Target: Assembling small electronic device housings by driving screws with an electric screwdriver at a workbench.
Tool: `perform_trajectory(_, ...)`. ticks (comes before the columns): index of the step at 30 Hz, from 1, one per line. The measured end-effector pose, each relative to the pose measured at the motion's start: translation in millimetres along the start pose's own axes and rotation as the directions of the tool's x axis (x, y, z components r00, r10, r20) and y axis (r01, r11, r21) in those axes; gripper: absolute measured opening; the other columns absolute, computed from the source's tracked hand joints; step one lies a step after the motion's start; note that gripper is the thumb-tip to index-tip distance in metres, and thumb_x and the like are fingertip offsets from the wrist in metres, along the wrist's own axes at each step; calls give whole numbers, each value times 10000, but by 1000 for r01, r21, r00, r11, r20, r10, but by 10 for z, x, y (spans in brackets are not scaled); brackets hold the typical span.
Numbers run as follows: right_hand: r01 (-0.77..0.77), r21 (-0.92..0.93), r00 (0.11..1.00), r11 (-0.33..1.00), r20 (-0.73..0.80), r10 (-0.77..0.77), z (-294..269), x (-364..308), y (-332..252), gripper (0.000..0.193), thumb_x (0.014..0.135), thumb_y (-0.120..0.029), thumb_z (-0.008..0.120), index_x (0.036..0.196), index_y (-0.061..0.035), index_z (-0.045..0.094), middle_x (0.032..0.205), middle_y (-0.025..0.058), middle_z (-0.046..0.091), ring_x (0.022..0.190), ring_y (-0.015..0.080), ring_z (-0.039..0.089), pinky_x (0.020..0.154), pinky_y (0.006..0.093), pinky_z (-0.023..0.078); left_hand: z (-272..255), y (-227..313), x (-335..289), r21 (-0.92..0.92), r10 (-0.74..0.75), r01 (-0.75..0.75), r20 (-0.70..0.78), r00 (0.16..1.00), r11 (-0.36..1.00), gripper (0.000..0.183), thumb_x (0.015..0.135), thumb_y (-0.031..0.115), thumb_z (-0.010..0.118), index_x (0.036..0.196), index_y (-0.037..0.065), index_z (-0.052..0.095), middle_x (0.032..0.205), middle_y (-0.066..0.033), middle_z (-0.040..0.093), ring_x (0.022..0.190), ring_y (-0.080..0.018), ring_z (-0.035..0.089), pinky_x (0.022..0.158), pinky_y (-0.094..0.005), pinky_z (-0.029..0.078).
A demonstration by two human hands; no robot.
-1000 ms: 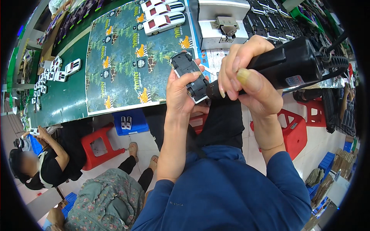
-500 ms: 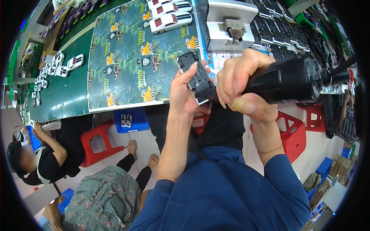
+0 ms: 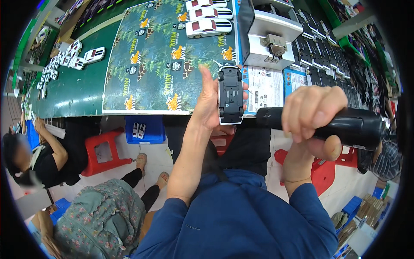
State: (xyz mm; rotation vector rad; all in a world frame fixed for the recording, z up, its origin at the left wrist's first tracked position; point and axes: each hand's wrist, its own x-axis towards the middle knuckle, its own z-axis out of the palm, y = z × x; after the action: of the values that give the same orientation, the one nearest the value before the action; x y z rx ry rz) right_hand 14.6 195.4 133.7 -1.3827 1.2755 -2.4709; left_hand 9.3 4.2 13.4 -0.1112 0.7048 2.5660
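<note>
A white toy car [image 3: 231,95] lies belly up in my left hand [image 3: 206,105], its black underside and wheels facing me. My fingers wrap beneath it and show along its right side, while the thumb points away from it. My right hand [image 3: 314,113] grips a black electric screwdriver [image 3: 355,125], which lies sideways with its nose toward the car and a cable at its rear end. A gap separates the nose from the car, and the tip is hard to make out against my dark trousers.
White toy cars [image 3: 209,28] stand on a patterned mat [image 3: 159,77]; more sit on the green table [image 3: 82,97] at left. A metal fixture [image 3: 274,32] stands right of the mat, beside rows of black car undersides [image 3: 317,56]. Co-workers sit at left near a red stool [image 3: 103,151].
The screwdriver has moved right and down, away from the car. My left hand has turned the car more upright in view, and its thumb has lifted off the underside.
</note>
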Motion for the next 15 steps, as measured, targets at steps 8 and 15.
perform_trajectory(8, -63, -192, 979, 979, -204, 23, -187, -229, -116, 283, 924, -279, 629, 1001, -36, 508, 708, 31, 496, 500, 95, 468, 534, 255, 446, -28, -38, 2, 11, 15, -16, 84, 996, 1000, 966, 854, 839, 284, 1377, 56, 499, 948, -117, 658, 815, -203, 703, 669, -375, 632)
perform_trajectory(15, -81, -189, 971, 979, -236, 34, -183, -242, -155, 272, 918, -270, 639, 1001, -35, 530, 693, 31, 501, 501, 98, 482, 519, 264, 450, -127, -52, 53, -5, -5, 6, 155, 988, 1000, 1031, 836, 834, 336, 1499, 45, 361, 994, -139, 666, 841, -219, 692, 723, -429, 615)
